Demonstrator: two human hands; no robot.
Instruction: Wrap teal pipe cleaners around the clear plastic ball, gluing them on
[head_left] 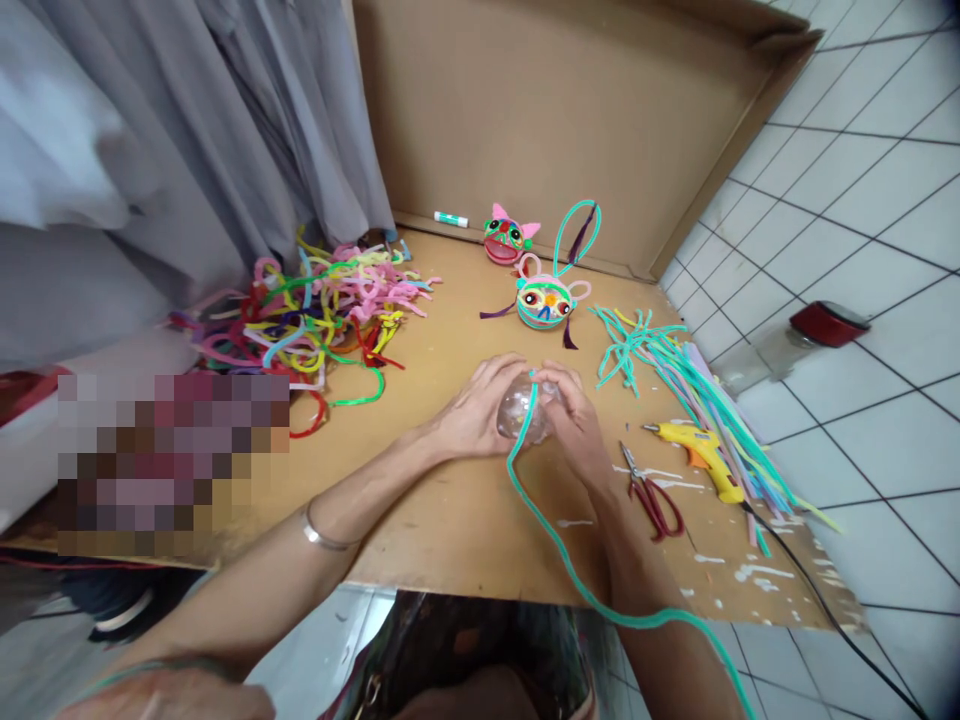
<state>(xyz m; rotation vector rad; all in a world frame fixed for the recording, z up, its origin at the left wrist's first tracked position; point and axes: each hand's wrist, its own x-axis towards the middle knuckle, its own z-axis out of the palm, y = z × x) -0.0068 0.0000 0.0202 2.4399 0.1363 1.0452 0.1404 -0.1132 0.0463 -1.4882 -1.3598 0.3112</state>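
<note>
A clear, round plastic ball (514,408) is held between my two hands above the middle of the table. My left hand (480,408) has its fingers wrapped round the ball's left side. On the right side, my right hand (574,415) grips the ball with bent fingers near its top. A long turquoise fuzzy stem (559,550) lies against the front of the ball, its end at the top by my right fingertips. From there it runs down over the table edge and across my right forearm.
Two decorated animal-face balls (546,302) (506,240) and a marker (451,219) stand at the back. Colourful stems (352,290) heap at left; turquoise stems (694,385), red-handled scissors (656,505), a yellow glue gun (701,455) with black cord and a red-lidded jar (787,345) are at right.
</note>
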